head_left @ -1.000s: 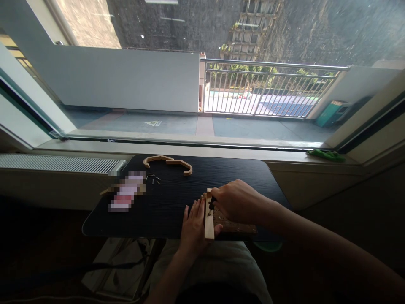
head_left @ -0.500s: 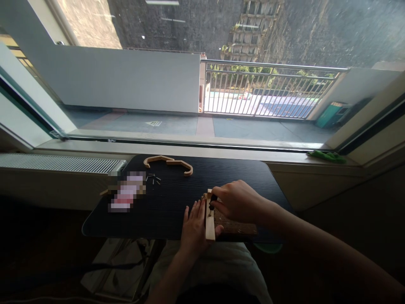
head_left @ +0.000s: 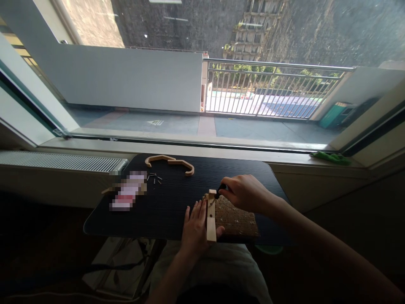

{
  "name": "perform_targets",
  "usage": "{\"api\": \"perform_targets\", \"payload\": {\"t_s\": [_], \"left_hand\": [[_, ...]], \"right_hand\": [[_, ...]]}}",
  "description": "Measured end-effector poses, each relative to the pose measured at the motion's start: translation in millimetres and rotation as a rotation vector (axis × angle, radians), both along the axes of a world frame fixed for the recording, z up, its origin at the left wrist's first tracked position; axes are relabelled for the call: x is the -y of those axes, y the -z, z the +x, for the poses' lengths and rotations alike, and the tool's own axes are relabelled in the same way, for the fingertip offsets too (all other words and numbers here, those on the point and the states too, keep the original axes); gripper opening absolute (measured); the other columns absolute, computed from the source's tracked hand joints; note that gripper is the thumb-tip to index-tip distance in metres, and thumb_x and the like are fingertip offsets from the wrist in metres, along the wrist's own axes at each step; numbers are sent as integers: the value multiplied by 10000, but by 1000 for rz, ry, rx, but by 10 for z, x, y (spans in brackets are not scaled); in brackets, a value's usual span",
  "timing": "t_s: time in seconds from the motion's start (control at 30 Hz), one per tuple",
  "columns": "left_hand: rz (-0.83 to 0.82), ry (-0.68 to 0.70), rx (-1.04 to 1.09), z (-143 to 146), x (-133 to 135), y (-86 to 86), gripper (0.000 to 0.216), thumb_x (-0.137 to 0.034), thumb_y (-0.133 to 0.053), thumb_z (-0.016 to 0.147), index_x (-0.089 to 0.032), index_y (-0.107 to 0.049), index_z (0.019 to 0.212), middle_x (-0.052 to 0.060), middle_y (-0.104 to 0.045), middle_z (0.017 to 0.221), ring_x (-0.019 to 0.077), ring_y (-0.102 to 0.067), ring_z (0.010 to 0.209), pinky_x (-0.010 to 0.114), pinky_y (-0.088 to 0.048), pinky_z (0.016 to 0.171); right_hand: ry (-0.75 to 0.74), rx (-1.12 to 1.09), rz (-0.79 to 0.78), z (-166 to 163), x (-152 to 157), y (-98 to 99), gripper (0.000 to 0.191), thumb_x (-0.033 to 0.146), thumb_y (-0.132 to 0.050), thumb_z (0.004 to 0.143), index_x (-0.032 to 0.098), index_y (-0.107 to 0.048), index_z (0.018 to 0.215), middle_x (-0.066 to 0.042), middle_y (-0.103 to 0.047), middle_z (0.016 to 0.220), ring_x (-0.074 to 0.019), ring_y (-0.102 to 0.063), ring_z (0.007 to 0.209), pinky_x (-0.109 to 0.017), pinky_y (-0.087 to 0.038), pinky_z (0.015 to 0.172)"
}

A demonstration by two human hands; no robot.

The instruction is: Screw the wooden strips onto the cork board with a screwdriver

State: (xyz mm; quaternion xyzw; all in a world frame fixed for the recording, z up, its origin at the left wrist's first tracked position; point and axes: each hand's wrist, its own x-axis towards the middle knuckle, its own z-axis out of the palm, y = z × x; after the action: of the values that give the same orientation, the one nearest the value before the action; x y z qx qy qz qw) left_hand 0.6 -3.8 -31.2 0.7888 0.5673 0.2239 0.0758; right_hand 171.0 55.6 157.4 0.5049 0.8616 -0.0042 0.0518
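My left hand [head_left: 194, 228] braces a pale wooden strip [head_left: 211, 230] near the table's front edge. Its fingers lie along the strip's left side, and the thumb shows on the right. My right hand [head_left: 243, 192] is closed round the black handle of a screwdriver [head_left: 220, 190]. The screwdriver leans, with its thin shaft reaching down-left over the upper part of the strip. Whether its tip touches the wood, I cannot tell. A small dark spot, a screw head or hole, shows lower on the strip. Right of the strip lies a brown textured block [head_left: 238, 219].
Two curved wooden hook pieces [head_left: 182, 162] lie at the table's back edge. Several small screws [head_left: 154, 178] are scattered left of centre, beside a blurred-out flat item [head_left: 128, 192]. The dark table [head_left: 171, 215] stands before a window sill with a green cloth [head_left: 330, 158].
My right hand has moved up and slightly right, taking the screwdriver off the lower spot on the strip and tilting it. More of the brown block shows. My left hand stays on the strip.
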Motion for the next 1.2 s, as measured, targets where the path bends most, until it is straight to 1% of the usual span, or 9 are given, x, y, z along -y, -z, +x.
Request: {"api": "perform_targets", "payload": {"t_s": [0.17, 0.27, 0.37, 0.47, 0.57, 0.77, 0.93, 1.1, 1.2], "left_hand": [[4, 2, 3, -7, -2, 15, 863, -607, -559, 856, -79, -316, 1495, 224, -490, 1472, 352, -432, 1392, 562, -289, 1155], [9, 23, 1, -28, -8, 43, 867, -590, -571, 855, -95, -294, 1511, 219, -484, 1479, 356, -431, 1391, 557, -290, 1156], [0, 37, 3, -40, -9, 55, 862, -575, -573, 861, -119, -270, 1526, 210, -467, 1496, 357, -418, 1399, 558, -277, 1160], [-7, 36, 9, -41, -5, 52, 865, -578, -567, 865, -121, -257, 1530, 207, -454, 1507, 354, -410, 1405, 560, -271, 1163], [-1, 30, 8, -39, -5, 49, 859, -569, -562, 869, -103, -260, 1524, 211, -453, 1506, 348, -409, 1407, 559, -273, 1165], [3, 35, 1, -38, -12, 51, 864, -592, -553, 866, -111, -266, 1524, 210, -464, 1498, 350, -419, 1400, 553, -283, 1161], [-19, 28, 17, -40, -6, 46, 853, -565, -561, 870, -96, -263, 1517, 221, -457, 1499, 356, -400, 1411, 566, -261, 1166], [-9, 33, 25, -38, -6, 49, 862, -587, -552, 870, -115, -251, 1525, 211, -458, 1501, 349, -401, 1413, 560, -263, 1167], [0, 26, 1, -36, -12, 60, 861, -595, -545, 869, -96, -270, 1515, 215, -466, 1494, 349, -411, 1406, 559, -275, 1163]], "right_hand": [[-13, 15, -11, -23, -7, 9, 264, 378, -452, 985, 189, -635, 963, -78, -738, 825, -226, -696, 730, -284, -292, 557], [-19, 12, -37, -32, -2, -13, 243, 342, -450, 982, 195, -632, 1048, -83, -746, 873, -241, -705, 768, -287, -314, 569], [-54, 8, -72, -41, 4, -28, 237, 290, -433, 986, 202, -611, 1116, -84, -747, 905, -235, -705, 772, -286, -319, 571], [-93, 16, -101, -60, 10, -36, 224, 273, -423, 991, 203, -606, 1099, -87, -743, 913, -226, -701, 780, -280, -326, 579], [-99, 18, -112, -89, 9, -44, 219, 280, -424, 991, 199, -611, 1069, -90, -740, 902, -226, -697, 783, -277, -338, 595], [-84, 11, -110, -118, -1, -71, 212, 311, -451, 991, 211, -620, 1072, -82, -745, 897, -236, -704, 793, -275, -330, 574], [-80, -4, -109, -116, 9, -82, 231, 328, -448, 998, 219, -629, 1091, -82, -752, 916, -238, -707, 811, -277, -344, 589], [-46, 1, -90, -148, 31, -70, 213, 341, -466, 991, 213, -631, 1036, -78, -747, 872, -244, -713, 799, -274, -335, 570], [-37, 7, -75, -160, 38, -51, 219, 358, -464, 996, 209, -624, 1007, -77, -743, 858, -239, -713, 787, -271, -340, 574]]}}
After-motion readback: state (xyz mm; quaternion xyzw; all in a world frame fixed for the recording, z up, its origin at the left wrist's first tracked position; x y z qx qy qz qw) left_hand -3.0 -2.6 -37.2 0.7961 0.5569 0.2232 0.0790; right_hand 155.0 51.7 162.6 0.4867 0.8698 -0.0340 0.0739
